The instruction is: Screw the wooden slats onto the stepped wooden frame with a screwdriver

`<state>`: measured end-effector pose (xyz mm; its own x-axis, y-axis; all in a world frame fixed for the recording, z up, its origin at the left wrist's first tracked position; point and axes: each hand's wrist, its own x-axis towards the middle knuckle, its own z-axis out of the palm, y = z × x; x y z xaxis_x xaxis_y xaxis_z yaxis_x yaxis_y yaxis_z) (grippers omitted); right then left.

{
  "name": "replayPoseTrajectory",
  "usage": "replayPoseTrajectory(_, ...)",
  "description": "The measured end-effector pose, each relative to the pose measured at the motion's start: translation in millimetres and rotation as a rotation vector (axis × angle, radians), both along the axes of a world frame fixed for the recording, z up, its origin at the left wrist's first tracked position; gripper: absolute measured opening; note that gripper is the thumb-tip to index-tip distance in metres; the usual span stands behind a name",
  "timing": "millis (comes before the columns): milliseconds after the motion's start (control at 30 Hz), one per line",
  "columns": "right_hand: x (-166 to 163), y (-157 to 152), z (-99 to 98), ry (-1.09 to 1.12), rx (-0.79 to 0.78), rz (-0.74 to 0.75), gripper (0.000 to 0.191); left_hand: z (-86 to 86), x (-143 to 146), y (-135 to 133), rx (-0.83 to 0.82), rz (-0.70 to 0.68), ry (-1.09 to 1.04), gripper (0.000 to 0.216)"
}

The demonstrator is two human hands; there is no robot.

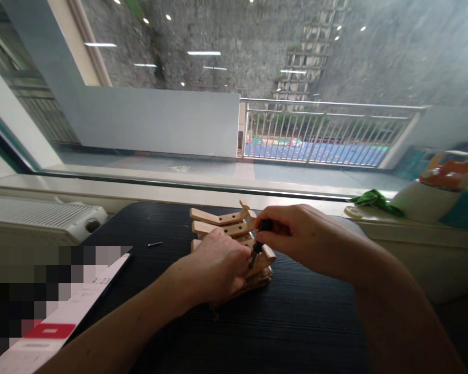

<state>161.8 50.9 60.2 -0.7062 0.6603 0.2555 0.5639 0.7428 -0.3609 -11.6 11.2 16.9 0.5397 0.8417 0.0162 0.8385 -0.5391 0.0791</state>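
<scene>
My right hand (296,228) is closed around the black handle of a small screwdriver (258,244), which slants down towards the wood. My left hand (218,265) is wrapped over the near side of a wooden assembly, its fingers close to the screwdriver's tip. Several pale, angled wooden pieces with dark holes, such as this far one (218,217), lie side by side in the assembly. Under the nearest piece, rough brown material (265,276) shows at the edge. Whether the tip sits in a screw is too small to tell.
A dark table (296,322) carries the work, with a thin metal screw or pin (155,244) at its left. A radiator (42,215) stands left, near a bright screen or sheet (54,330). On the windowsill are a green cloth (376,201) and a white container (425,200).
</scene>
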Motion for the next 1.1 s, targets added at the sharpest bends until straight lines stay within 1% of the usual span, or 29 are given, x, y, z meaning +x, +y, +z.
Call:
replayPoseTrajectory(133,-1.6,1.4,-2.1,-0.007,0.020,-0.038,0.020,0.9,0.3,0.0,-0.014,0.021,0.021,0.015)
replayPoseTrajectory(200,-1.6,1.0,-2.1,-0.007,0.019,-0.045,0.018,0.2,-0.6,-0.6,-0.009,0.020,0.021,0.014)
replayPoseTrajectory(267,-0.4,-0.1,-1.3,-0.013,0.002,-0.033,0.014,-1.0,-1.9,-1.1,0.001,0.005,-0.002,0.013)
replayPoseTrajectory(400,3.9,-2.0,1.5,-0.032,-0.058,0.023,0.020,-1.3,-2.4,-0.6,0.006,-0.009,-0.013,0.013)
replayPoseTrajectory(500,5.0,-0.9,2.7,-0.027,-0.080,0.036,0.019,1.0,-0.9,0.0,-0.007,0.010,-0.003,0.015)
replayPoseTrajectory(567,4.3,0.7,2.5,-0.019,-0.068,0.022,0.015,2.2,-0.2,0.0,-0.012,0.013,-0.007,0.015)
replayPoseTrajectory(700,3.0,3.0,0.9,-0.018,-0.033,-0.028,0.018,1.6,-0.3,-0.5,-0.014,0.010,0.014,0.013)
replayPoseTrajectory(867,2.9,2.8,-0.8,-0.028,0.008,-0.070,0.016,0.1,-0.6,0.7,-0.013,0.007,0.019,0.013)
replayPoseTrajectory(967,2.9,0.4,0.6,-0.032,-0.050,-0.046,0.016,0.8,-0.8,1.1,-0.030,0.002,0.017,0.012)
replayPoseTrajectory(1033,3.5,-1.6,2.3,-0.033,-0.102,-0.025,0.020,1.5,-1.0,1.1,-0.024,-0.002,0.003,0.009)
replayPoseTrajectory(1100,4.6,-2.7,3.8,-0.033,-0.120,-0.012,0.022,1.9,-1.0,0.8,-0.020,0.002,-0.005,0.008)
